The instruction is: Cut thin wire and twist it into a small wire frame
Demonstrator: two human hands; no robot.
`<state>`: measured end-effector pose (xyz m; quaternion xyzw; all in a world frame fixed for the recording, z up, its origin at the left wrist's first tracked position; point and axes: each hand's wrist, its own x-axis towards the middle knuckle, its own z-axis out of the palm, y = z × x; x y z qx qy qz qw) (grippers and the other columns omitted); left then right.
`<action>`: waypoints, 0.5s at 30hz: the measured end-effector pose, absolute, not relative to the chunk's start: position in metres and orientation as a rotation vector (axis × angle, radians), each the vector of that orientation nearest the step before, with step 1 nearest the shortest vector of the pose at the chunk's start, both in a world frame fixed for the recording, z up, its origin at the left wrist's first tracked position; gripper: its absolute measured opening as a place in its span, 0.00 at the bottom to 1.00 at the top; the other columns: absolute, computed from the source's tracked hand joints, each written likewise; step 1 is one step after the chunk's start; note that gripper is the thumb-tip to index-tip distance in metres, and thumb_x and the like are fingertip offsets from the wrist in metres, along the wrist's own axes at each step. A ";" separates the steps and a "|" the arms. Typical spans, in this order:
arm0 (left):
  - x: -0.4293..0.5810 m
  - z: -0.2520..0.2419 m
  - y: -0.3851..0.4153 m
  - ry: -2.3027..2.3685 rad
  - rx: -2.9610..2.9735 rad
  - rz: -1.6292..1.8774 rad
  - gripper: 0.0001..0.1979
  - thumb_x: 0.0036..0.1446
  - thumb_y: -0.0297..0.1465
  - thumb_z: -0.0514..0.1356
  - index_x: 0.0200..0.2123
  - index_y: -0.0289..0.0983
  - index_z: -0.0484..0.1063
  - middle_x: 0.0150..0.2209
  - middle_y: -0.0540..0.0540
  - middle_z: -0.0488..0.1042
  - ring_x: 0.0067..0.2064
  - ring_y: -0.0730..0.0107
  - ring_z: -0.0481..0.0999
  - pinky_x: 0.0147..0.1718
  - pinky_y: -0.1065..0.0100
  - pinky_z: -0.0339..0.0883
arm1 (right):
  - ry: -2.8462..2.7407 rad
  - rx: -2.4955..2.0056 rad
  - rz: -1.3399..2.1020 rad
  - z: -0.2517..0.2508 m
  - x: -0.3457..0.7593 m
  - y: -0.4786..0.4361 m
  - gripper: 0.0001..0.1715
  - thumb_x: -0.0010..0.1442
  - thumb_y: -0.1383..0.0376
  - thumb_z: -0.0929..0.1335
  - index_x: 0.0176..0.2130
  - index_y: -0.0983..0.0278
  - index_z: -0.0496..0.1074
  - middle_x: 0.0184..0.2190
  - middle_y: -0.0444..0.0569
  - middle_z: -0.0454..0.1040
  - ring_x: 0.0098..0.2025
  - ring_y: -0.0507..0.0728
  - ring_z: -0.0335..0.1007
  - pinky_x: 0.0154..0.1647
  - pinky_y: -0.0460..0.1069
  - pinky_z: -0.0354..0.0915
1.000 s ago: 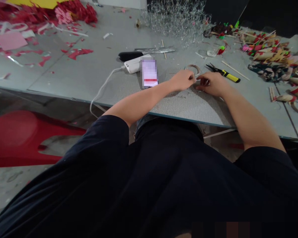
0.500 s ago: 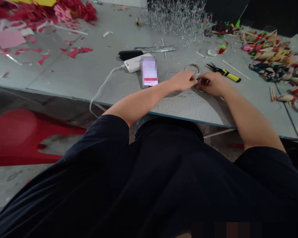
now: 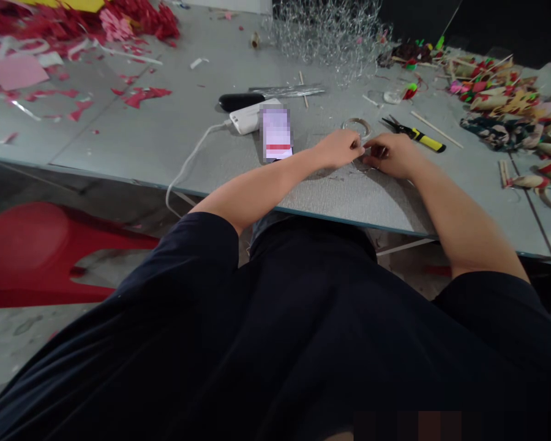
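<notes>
My left hand (image 3: pixel 340 149) and my right hand (image 3: pixel 389 155) meet fingertip to fingertip above the table near its front edge. The fingers of both are closed in a pinch. Whatever lies between them is too small to name; a thin, wire-like line shows faintly just below the fingertips. Right behind my left hand lies a tan ring (image 3: pixel 359 122), partly hidden by it. Pliers with yellow and black handles (image 3: pixel 422 137) rest behind my right hand, jaws pointing left. A phone with a lit screen (image 3: pixel 277 131) is left of my left hand, above the forearm.
On the grey table (image 3: pixel 211 165) are a white power bank (image 3: pixel 248 117) with a cable, a black object (image 3: pixel 241 101) and silver wires (image 3: pixel 296 91). Tangled wire (image 3: pixel 330 37) stands behind. Colourful crafts (image 3: pixel 505 101) lie right, red scraps (image 3: pixel 147 95) left. A red stool (image 3: pixel 27 251) is below left.
</notes>
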<state>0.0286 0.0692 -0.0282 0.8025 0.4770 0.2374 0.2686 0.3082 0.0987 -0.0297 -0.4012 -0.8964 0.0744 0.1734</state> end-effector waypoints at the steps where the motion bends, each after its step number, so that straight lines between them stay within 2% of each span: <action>1: 0.029 -0.028 0.069 1.279 2.155 0.644 0.14 0.85 0.41 0.64 0.53 0.44 0.92 0.60 0.33 0.91 0.68 0.37 0.88 0.72 0.44 0.74 | -2.544 -1.138 0.203 -0.030 0.309 0.099 0.43 0.77 0.23 0.74 0.68 0.45 0.94 0.46 0.51 0.93 0.51 0.74 0.93 0.57 0.69 0.85; 6: 0.029 -0.026 0.068 1.286 2.162 0.636 0.15 0.86 0.40 0.64 0.53 0.42 0.91 0.61 0.31 0.91 0.68 0.37 0.88 0.71 0.44 0.74 | -2.559 -1.134 0.165 -0.032 0.312 0.101 0.43 0.78 0.22 0.73 0.63 0.48 0.94 0.47 0.52 0.94 0.49 0.71 0.91 0.56 0.67 0.84; 12: 0.028 -0.027 0.068 1.298 2.154 0.630 0.15 0.86 0.41 0.64 0.55 0.44 0.92 0.59 0.33 0.91 0.67 0.38 0.88 0.70 0.44 0.75 | -2.571 -1.217 0.152 -0.024 0.305 0.094 0.41 0.80 0.25 0.73 0.71 0.44 0.94 0.49 0.51 0.94 0.53 0.75 0.94 0.59 0.69 0.86; 15: 0.029 -0.027 0.069 1.314 2.182 0.619 0.16 0.87 0.41 0.63 0.55 0.43 0.91 0.60 0.33 0.91 0.66 0.40 0.88 0.70 0.46 0.74 | -2.576 -1.214 0.153 -0.024 0.306 0.093 0.37 0.82 0.29 0.73 0.70 0.44 0.93 0.51 0.50 0.95 0.55 0.75 0.93 0.64 0.70 0.85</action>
